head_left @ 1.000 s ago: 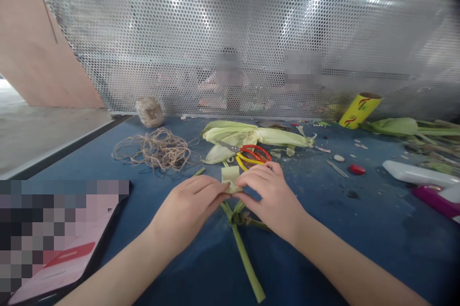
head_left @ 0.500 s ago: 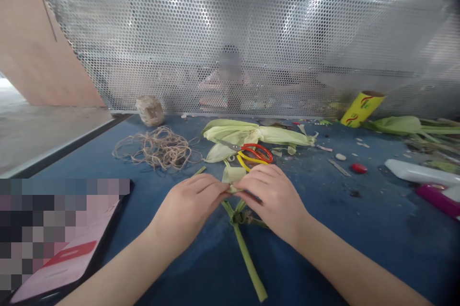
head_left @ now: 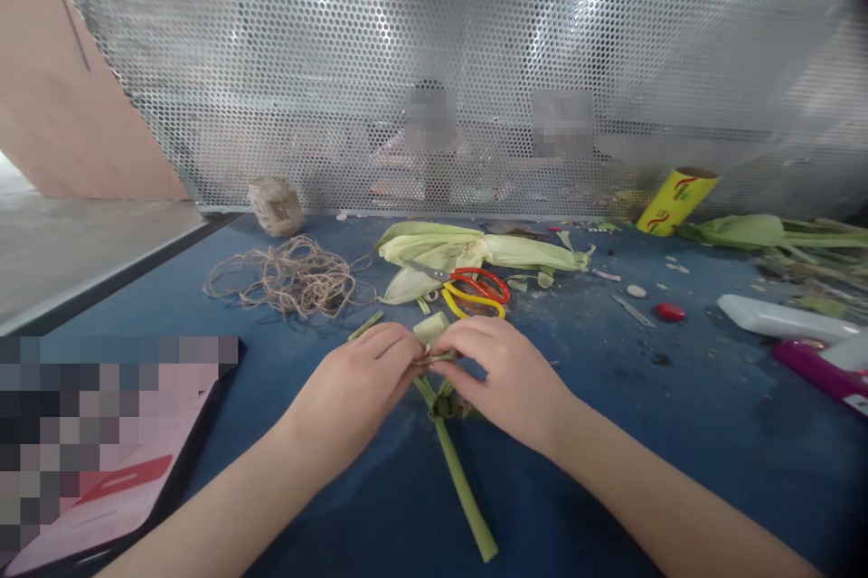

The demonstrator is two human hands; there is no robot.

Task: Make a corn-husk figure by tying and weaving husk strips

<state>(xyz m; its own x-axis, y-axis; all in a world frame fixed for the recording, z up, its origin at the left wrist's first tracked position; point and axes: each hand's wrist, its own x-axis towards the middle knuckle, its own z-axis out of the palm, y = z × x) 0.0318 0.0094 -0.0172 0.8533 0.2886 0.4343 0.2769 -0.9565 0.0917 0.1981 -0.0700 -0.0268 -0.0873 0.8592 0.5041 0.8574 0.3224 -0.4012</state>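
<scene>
Both hands meet at the middle of the table, pinching a pale green folded strip of corn husk (head_left: 432, 327). My left hand (head_left: 363, 379) grips its left side, and my right hand (head_left: 512, 374) has thumb and forefinger on its right side. The fingertips partly hide the strip. Just below the hands lies a green stalk figure (head_left: 465, 487) with a knotted middle and short stalk arms. Scissors (head_left: 475, 289) with red and yellow handles rest just beyond the fingers, over the edge of a bundle of corn husks (head_left: 434, 243).
Tangled twine (head_left: 291, 278) and a rough pale block (head_left: 275, 205) are at left, with a tablet-like panel (head_left: 153, 478) nearer. A yellow tube (head_left: 678, 200), tweezers (head_left: 634, 311), a red cap (head_left: 670, 312) and a white tool (head_left: 779, 317) are at right. A perforated metal screen (head_left: 271, 90) stands behind.
My right fingers have shifted at the strip, opening a wider gap between thumb and forefinger. The upright part of the strip looks more tilted. The view has moved slightly.
</scene>
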